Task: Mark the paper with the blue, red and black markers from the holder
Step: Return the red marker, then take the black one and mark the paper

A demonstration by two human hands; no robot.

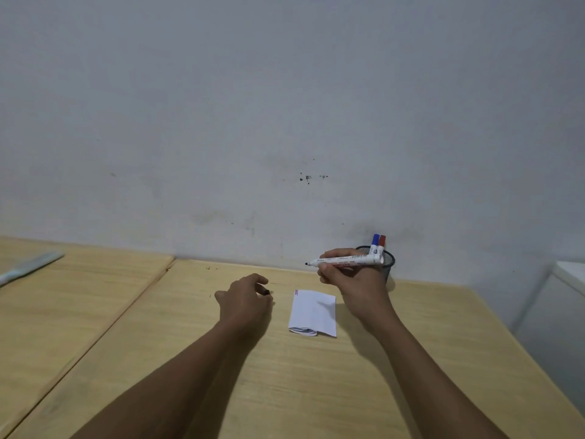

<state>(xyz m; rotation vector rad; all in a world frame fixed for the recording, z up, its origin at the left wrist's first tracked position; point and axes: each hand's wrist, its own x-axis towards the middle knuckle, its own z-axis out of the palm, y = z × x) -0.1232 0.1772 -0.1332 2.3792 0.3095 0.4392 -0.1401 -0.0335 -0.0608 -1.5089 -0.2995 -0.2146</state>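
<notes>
White paper [312, 313] lies between both hands, bare wooden table [285, 391] around.

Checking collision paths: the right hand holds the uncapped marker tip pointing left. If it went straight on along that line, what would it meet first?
Probably nothing: the right hand holds the black marker level above the table, and its line seems to pass beyond the left hand. Depth is unclear.

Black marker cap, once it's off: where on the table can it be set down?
Bare wood lies between the left hand and the paper, and widely near the table edge below the paper. Crowded: the far right, where the right hand holds the marker before the holder.
</notes>
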